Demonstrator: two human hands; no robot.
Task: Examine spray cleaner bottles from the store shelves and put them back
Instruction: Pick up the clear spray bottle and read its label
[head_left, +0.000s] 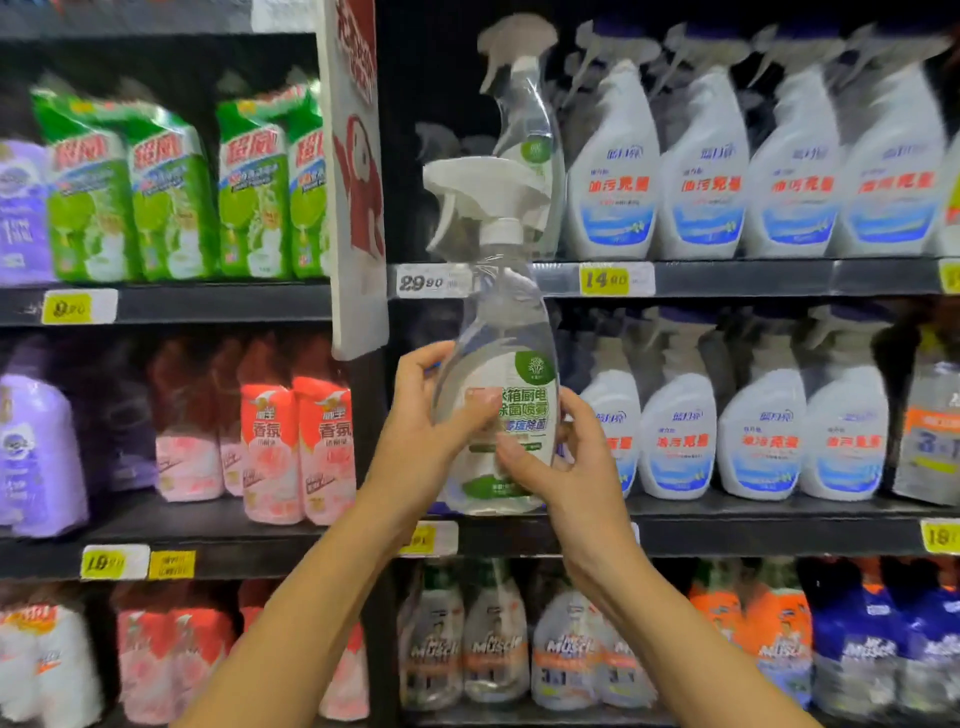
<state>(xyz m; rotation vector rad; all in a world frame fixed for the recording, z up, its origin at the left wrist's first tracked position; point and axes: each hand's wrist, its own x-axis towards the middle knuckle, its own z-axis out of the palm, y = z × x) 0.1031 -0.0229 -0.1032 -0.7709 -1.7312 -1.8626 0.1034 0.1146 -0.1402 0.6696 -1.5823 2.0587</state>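
Both sides of the clear spray bottle (498, 332) are gripped: my left hand (426, 415) curls round its left flank and my right hand (566, 457) pinches the label. It stands upright before the shelves, trigger head pointing left. Its likely slot lies up and ahead on the upper shelf (727, 278), between the twin bottle (524, 130) and the hanging sign (353, 182).

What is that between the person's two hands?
In the head view, a clear plastic spray bottle with a white trigger and green-and-white label sits between the left hand and right hand; both grip its lower body.
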